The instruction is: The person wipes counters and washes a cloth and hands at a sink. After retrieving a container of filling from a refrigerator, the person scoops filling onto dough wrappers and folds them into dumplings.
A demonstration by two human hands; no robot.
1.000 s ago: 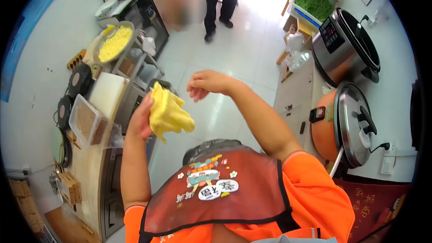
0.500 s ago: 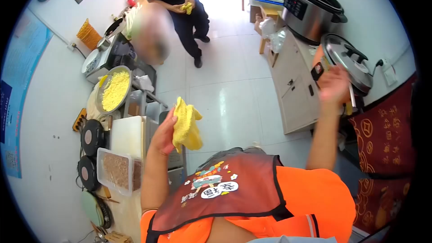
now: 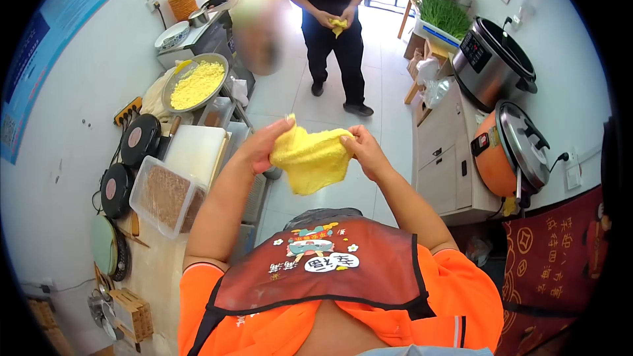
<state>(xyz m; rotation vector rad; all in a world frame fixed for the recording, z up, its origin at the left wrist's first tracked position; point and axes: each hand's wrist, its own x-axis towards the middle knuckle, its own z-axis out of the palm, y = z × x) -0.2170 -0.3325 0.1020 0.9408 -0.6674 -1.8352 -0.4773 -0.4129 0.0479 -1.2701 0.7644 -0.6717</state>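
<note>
A yellow cloth [image 3: 311, 161] hangs between my two hands in front of the apron [image 3: 323, 257]. My left hand [image 3: 265, 145] grips its upper left part, the thumb on top near the corner. At the upper right corner, my right hand [image 3: 366, 150] pinches the edge between thumb and fingers. The lower part of the cloth droops loosely above the floor.
A person [image 3: 333, 13] in black stands ahead, holding a smaller yellow cloth [image 3: 338, 26]. On the left are a bowl of yellow crumbly food [image 3: 198, 86], a cutting board [image 3: 193, 151] and a plastic box [image 3: 167, 194]. An orange cooker [image 3: 499, 158] stands right.
My right hand has come from beside the orange cooker to the cloth and taken hold of its right corner. The cloth is now spread wider. My view has shifted, and the other person faces me.
</note>
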